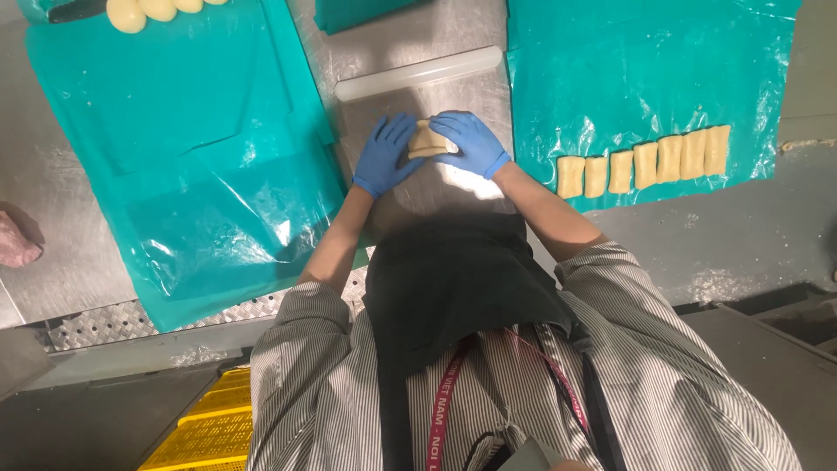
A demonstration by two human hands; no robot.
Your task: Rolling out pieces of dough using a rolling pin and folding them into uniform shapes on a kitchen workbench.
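On the stainless steel table [410, 52], as seen from the head camera, a small flattened piece of dough [427, 141] is pressed between two blue-gloved hands. The left hand [384, 155] is laid against the dough's left edge with fingers spread; the right hand [468, 141] is curved over its right side. Neither grip is clenched: both hands are flat on the dough, touching rather than enclosing it. A pale rolling pin [418, 73] is found just beyond the hands, lying across the table.

To the right, a teal plastic sheet [645, 61] is spread, on which a row of seven rolled dough pieces [645, 164] is set side by side. To the left, a second teal sheet [174, 131] is laid, creased and glossy, with round dough balls [157, 10] at its far edge.

Perforated metal [113, 323] is noted at the table's near edge, a yellow crate [209, 427] below it, and grey flooring [741, 235] to the right. A striped shirt and dark apron are worn.
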